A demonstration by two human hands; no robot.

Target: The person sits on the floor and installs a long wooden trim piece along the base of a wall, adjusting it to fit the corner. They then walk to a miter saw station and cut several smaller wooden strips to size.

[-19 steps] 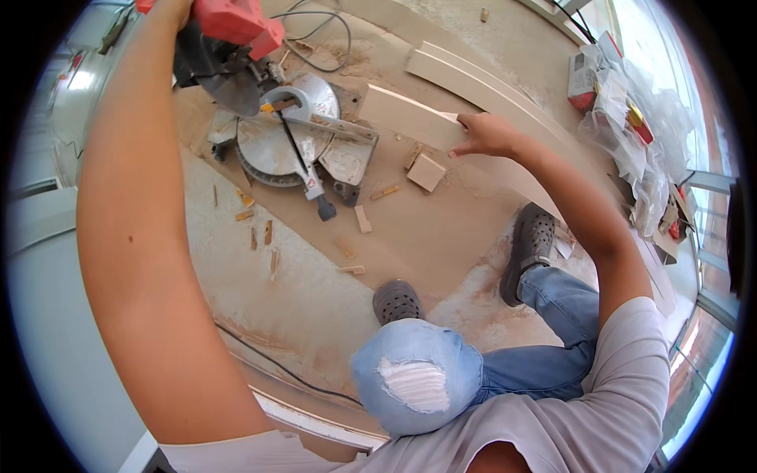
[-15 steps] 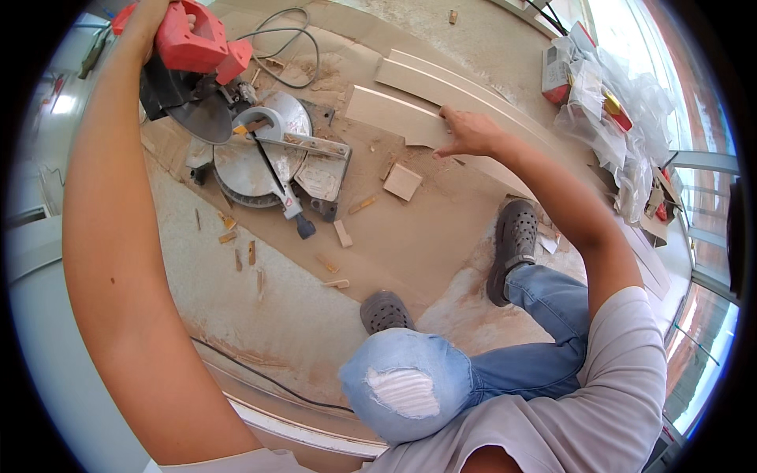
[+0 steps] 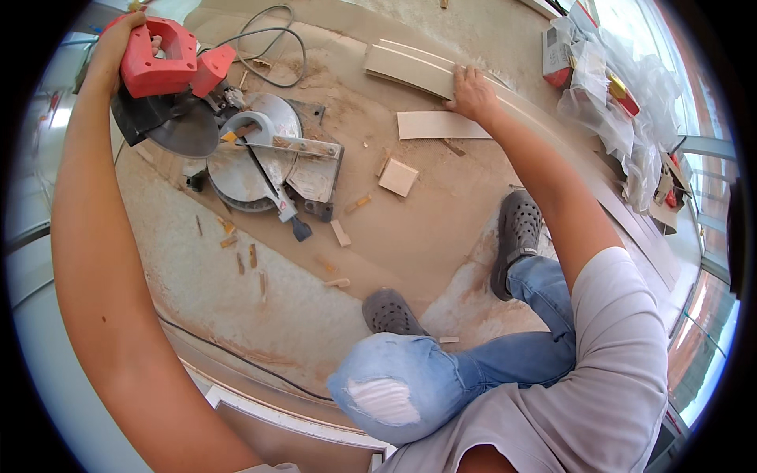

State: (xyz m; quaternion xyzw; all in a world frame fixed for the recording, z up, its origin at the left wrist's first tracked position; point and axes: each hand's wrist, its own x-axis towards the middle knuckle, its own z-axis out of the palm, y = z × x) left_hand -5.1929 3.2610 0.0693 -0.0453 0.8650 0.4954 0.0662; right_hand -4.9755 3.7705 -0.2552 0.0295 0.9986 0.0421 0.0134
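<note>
My left hand (image 3: 126,43) is wrapped round the red handle (image 3: 162,59) of a mitre saw. The saw's head is raised, its round blade (image 3: 185,130) hanging above and left of the grey turntable (image 3: 244,169). Farther to the right, my right hand (image 3: 475,96) spans a long pale wooden board (image 3: 406,71), fingers over its far edge and thumb by its near edge. A second board lies along that board's far side. Beneath my right wrist a shorter flat board (image 3: 438,124) rests apart on the brown paper.
A square wood block (image 3: 398,178) and several small offcuts lie around the saw. A black cable (image 3: 272,35) loops behind it. Plastic bags (image 3: 599,102) and a box are heaped at the right. My feet in grey clogs (image 3: 520,236) stand close by.
My right hand has moved farther off onto the long boards. The shorter board now lies apart from them, nearer me. The saw appears slightly lower and more to the left in view.
</note>
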